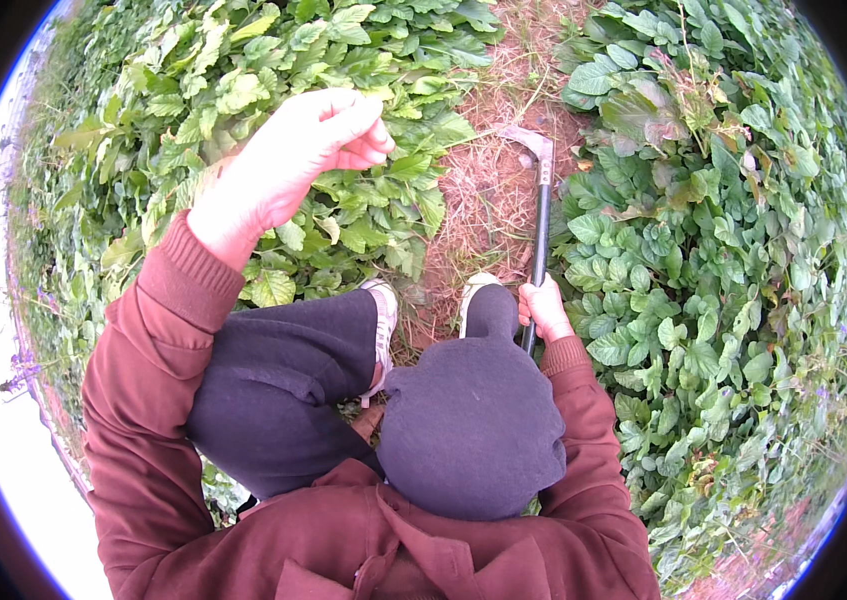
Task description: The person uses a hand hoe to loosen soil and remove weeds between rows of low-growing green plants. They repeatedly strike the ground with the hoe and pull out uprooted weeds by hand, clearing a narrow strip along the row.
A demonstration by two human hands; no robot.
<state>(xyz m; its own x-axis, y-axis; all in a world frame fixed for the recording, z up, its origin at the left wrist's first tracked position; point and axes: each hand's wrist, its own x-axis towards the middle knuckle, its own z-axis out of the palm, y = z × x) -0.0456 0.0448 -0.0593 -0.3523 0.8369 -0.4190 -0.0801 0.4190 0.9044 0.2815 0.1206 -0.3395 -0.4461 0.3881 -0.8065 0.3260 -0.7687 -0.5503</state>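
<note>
My right hand (543,306) grips the dark handle (541,232) of a sickle, low down beside my right shoe. From the riveted top of that handle, the curved metal blade (530,141) bends to the left over the dirt path. My left hand (311,154) is raised above the leafy plants (363,202) on the left. Its fingers are curled in against the thumb, and nothing shows between them. The sickle's lower handle end is hidden behind my knee and sleeve.
A reddish dirt path (479,195) strewn with dry grass runs ahead between two dense plant beds. Broad-leaved green plants (663,270) crowd its right side. My pale shoes (387,322) and bent knees (472,427) are close below.
</note>
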